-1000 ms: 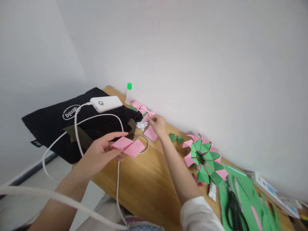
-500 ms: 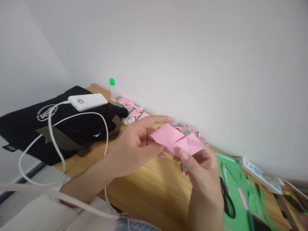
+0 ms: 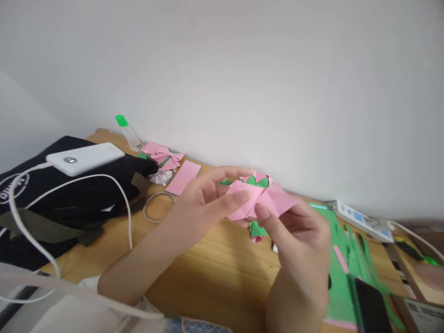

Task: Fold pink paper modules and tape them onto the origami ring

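Both my hands hold a folded piece of pink paper [image 3: 277,200] in the air above the wooden table. My left hand [image 3: 199,201] pinches its left end, thumb on the near face and fingers behind, the index finger stretched along the top. On the right side my right hand [image 3: 298,240] grips it, thumb pressed near the middle crease and the other fingers curled behind. Just behind the paper are pink and green folded pieces [image 3: 257,180], partly covered by it. Below it a small green and pink folded piece [image 3: 257,231] lies on the table.
At left, a white power bank [image 3: 86,158] with a cable rests on a black bag [image 3: 41,231]. By the wall are a green-capped glue bottle [image 3: 130,135], folded pink papers [image 3: 166,157] and a pink paper stack [image 3: 183,177]. Right: green paper [image 3: 340,296], a phone [image 3: 373,305], a power strip [image 3: 360,221].
My left thumb has moved onto the paper's near face, and my right thumb sits by the middle crease. The view has swung right, so the bag and bottle appear farther left.
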The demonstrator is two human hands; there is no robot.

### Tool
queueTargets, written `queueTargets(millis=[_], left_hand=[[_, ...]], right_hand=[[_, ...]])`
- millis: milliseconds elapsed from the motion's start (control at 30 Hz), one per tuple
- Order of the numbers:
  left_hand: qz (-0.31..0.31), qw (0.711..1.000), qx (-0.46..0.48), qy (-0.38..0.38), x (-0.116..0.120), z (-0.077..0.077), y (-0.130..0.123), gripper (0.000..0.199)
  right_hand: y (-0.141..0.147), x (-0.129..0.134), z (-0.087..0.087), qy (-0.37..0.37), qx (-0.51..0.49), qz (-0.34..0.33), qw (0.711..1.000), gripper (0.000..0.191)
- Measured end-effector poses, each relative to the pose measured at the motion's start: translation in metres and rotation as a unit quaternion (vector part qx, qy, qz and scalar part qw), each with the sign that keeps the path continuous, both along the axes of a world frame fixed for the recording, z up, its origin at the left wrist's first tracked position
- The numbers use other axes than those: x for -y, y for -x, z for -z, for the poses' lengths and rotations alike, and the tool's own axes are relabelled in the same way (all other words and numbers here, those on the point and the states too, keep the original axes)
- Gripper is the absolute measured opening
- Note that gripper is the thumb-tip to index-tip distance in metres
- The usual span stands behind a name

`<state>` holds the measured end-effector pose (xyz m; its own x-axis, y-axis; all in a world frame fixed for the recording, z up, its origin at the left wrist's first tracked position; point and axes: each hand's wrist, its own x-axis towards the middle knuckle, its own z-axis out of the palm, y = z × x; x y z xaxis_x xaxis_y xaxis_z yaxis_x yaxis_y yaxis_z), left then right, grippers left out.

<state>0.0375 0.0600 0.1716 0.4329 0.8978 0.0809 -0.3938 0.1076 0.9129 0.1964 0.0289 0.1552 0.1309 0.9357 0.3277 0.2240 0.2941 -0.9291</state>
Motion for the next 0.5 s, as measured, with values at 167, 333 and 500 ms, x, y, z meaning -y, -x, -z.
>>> queueTargets(millis=[167, 333, 500], left_hand=[[-0.027, 0.998, -0.048, -0.003, -0.0050, 0.0027, -0.0036, 0.027], [-0.058, 0.994, -0.087, -0.042, -0.0077, 0.0034, -0.0009, 0.026], [-0.078, 0.985, -0.123, -0.092, -0.0076, 0.0049, -0.0004, 0.026]], right_hand=[[-0.0023, -0.0012, 0.0021, 0.005, 0.027, 0.000, 1.000, 0.006], [-0.0010, -0.0036, 0.0049, 0.000, 0.017, -0.004, 1.000, 0.009], [-0.0004, -0.0068, 0.0073, 0.005, 0.002, -0.003, 1.000, 0.007]])
